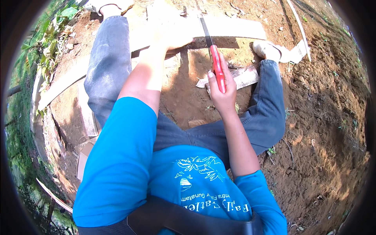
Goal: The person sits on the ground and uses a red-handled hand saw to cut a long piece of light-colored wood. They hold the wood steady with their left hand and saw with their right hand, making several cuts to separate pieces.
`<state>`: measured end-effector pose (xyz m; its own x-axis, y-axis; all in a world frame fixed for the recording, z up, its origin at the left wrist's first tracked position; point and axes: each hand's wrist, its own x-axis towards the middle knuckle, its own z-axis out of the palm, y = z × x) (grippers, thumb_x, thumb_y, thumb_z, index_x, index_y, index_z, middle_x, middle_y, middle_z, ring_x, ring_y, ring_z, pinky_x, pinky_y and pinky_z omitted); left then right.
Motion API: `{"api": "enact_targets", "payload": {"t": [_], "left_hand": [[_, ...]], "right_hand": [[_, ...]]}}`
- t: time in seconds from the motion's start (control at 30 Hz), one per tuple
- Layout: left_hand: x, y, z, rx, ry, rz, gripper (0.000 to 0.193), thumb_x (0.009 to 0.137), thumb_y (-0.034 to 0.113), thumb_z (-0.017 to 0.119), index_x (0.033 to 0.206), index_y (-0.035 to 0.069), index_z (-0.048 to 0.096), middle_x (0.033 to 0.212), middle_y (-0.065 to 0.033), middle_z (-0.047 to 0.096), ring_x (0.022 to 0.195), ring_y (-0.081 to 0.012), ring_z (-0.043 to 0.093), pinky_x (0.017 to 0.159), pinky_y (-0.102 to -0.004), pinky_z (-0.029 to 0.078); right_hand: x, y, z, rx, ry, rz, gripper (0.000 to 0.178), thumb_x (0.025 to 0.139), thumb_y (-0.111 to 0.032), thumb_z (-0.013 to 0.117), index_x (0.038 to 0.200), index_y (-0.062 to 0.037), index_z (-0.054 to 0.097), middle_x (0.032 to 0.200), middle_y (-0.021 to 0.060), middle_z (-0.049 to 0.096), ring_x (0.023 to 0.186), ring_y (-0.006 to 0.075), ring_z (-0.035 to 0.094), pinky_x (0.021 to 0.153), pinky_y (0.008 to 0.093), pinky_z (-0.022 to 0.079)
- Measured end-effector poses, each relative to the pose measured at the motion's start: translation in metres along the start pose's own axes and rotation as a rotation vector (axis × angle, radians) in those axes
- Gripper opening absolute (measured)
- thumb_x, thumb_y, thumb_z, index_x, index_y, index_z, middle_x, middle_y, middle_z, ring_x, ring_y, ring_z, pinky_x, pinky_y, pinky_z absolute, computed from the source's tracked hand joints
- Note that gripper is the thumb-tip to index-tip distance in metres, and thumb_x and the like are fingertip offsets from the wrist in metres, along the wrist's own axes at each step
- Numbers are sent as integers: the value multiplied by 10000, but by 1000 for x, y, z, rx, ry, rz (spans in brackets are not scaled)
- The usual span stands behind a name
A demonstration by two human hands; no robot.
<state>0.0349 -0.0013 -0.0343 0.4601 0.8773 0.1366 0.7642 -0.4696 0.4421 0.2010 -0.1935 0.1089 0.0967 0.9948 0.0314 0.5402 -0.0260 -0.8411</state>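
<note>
A pale wooden plank [231,28], washed out by sunlight, lies crosswise between my feet. My left hand [172,36] grips it from above, the thumb along its near edge; glare hides most of the fingers. In my right hand [224,92] is a handsaw [216,64], fingers wrapped round its red handle. Its narrow grey blade points away from me and crosses the plank, to the right of my left hand. The far end of the blade fades into the glare.
My bent legs frame the work, with my right foot [267,51] by the plank's right end. A broken wood piece [244,76] lies on the soil behind the saw hand. Long boards [64,84] lie at left. Green plants [49,51] edge the left; a bare earth slope [325,129] is at right.
</note>
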Motion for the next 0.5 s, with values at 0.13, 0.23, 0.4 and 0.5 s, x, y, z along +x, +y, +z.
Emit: {"api": "enact_targets", "payload": {"t": [0.13,0.23,0.4,0.5], "left_hand": [[-8,-1,-1,49,-17,-23,520,959,544,583,1368,226,636,1468,-81,559,1348,-300,513,1188,-525,300],[7,-6,-4,-16,29,-80,506,959,536,582,1349,221,645,1456,-84,566,1344,-298,515,1187,-529,296],[32,-9,1,-36,293,-338,482,960,524,580,1319,211,659,1436,-89,576,1337,-294,519,1186,-534,289],[38,4,15,48,423,-419,469,961,516,578,1300,205,668,1425,-93,583,1333,-292,521,1185,-537,284]], "right_hand": [[2,-16,-6,107,-51,71,612,959,-90,650,1511,43,422,1353,163,636,1207,184,617,1000,298,489],[13,-26,-15,44,-111,22,643,956,-81,647,1532,35,387,1321,157,643,1065,161,670,906,295,547],[36,-69,-6,360,-161,215,692,938,-42,647,1557,13,344,1104,122,653,715,91,625,656,261,552],[41,-74,3,222,-126,172,642,925,-18,635,1511,69,388,1276,185,634,1015,160,651,880,290,525]]}}
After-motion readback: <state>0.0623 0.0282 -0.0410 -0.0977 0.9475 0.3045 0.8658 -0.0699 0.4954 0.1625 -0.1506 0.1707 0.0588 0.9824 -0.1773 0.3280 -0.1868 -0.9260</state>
